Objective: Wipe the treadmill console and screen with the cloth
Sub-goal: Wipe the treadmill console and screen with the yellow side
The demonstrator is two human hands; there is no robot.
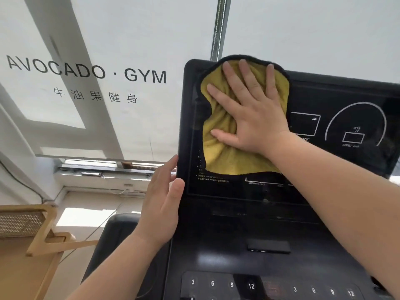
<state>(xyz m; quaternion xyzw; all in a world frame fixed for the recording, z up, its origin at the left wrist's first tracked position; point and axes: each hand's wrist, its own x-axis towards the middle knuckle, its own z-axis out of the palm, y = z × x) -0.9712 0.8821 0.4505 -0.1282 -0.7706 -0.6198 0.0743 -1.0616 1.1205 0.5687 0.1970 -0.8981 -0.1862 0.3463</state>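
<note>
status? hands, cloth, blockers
Right hand flat on cloth, upper left of screen. Left hand braces console edge. No blockers.

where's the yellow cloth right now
In the head view, the yellow cloth is spread over the upper left part of the treadmill screen, pressed flat under the right hand; the left hand rests on the screen's left edge.

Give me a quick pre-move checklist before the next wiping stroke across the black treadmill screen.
1. Yellow, black-edged microfibre cloth flat on black glossy screen: ok.
2. Right hand spread on cloth, fingers pressing: ok.
3. Left hand bracing the screen's left edge: ok.
4. Right part of screen with speed dial still to cover: not ok.
5. Lower black console with number keys wiped: cannot tell.
</note>
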